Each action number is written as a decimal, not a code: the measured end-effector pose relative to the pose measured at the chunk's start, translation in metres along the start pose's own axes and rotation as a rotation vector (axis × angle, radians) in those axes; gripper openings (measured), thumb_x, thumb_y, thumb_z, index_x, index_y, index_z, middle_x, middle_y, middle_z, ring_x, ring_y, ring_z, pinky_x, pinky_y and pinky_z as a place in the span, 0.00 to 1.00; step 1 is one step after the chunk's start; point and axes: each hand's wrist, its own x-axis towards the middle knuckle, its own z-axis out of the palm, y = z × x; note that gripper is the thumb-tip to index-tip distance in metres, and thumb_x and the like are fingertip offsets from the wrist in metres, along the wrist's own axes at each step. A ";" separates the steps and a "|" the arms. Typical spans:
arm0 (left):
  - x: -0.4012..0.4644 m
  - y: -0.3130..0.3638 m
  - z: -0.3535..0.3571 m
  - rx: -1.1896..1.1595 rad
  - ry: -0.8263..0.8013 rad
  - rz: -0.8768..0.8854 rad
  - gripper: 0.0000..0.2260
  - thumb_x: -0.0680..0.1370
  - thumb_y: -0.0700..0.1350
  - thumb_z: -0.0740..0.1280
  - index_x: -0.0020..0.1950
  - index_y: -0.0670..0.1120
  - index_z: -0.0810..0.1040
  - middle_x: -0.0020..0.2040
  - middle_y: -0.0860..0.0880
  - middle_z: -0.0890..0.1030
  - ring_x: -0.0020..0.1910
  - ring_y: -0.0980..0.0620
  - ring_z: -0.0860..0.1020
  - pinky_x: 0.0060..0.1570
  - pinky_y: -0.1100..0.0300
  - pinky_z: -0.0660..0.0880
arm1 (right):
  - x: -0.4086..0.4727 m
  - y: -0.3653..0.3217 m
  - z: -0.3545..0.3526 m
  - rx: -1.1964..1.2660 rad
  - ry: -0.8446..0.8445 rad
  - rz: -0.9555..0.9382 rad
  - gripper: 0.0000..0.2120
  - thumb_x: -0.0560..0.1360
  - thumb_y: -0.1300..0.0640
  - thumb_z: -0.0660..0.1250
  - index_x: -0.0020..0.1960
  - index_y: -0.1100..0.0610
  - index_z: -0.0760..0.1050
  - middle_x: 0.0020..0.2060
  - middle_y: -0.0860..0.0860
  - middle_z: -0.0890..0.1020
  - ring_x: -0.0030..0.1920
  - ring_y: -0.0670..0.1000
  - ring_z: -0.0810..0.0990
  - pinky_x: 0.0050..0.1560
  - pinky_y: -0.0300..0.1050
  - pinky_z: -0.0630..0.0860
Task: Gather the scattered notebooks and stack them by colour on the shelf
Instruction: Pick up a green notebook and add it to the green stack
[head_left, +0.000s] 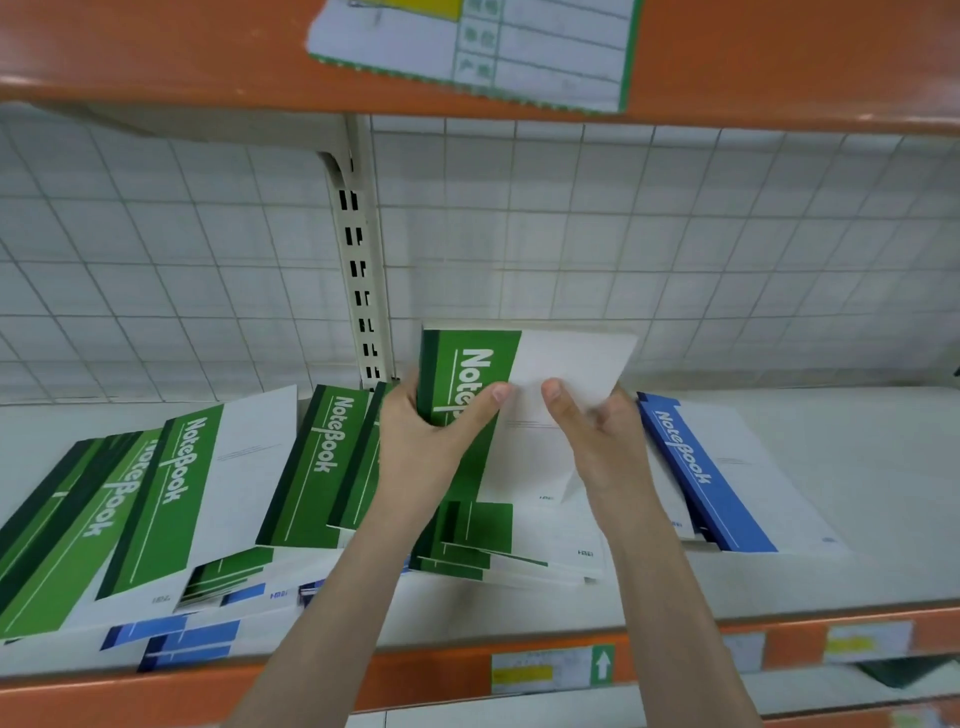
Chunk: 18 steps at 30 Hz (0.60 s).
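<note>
A bundle of green-and-white notebooks (566, 358) stands tilted up in the middle of the shelf. My left hand (426, 436) grips its green spine side, thumb across the cover. My right hand (597, 431) grips its white right side, thumb on the cover. Below the bundle lies a low stack of green notebooks (478, 540). More green notebooks (171, 499) lie fanned out at the left, with two (327, 462) leaning beside my left hand. A blue notebook stack (722, 478) lies to the right. Blue notebooks (187, 639) show under the left pile.
The white shelf board (841, 545) has an orange front lip (452, 670) with price labels. A slotted upright post (361, 270) and a wire grid form the back. An orange upper shelf (208, 57) with a paper tag hangs overhead.
</note>
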 end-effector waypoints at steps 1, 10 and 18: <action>-0.001 -0.003 0.000 0.004 -0.001 -0.013 0.11 0.62 0.59 0.75 0.42 0.60 0.81 0.40 0.60 0.84 0.40 0.63 0.82 0.35 0.73 0.75 | 0.000 0.006 0.001 0.020 -0.015 0.032 0.24 0.65 0.42 0.71 0.57 0.53 0.78 0.51 0.47 0.84 0.54 0.48 0.82 0.57 0.50 0.78; -0.013 -0.033 -0.007 0.086 -0.023 -0.120 0.11 0.65 0.52 0.76 0.45 0.56 0.80 0.43 0.63 0.83 0.44 0.65 0.81 0.40 0.76 0.74 | -0.012 0.040 0.006 -0.075 -0.064 0.013 0.13 0.68 0.48 0.70 0.52 0.47 0.80 0.46 0.38 0.84 0.51 0.39 0.81 0.46 0.29 0.74; -0.015 -0.006 -0.004 -0.160 -0.078 -0.477 0.20 0.59 0.57 0.77 0.48 0.54 0.81 0.44 0.58 0.85 0.41 0.63 0.82 0.32 0.72 0.75 | -0.022 0.009 -0.017 -0.244 -0.118 -0.100 0.15 0.80 0.51 0.59 0.65 0.51 0.71 0.56 0.40 0.81 0.57 0.40 0.78 0.53 0.35 0.77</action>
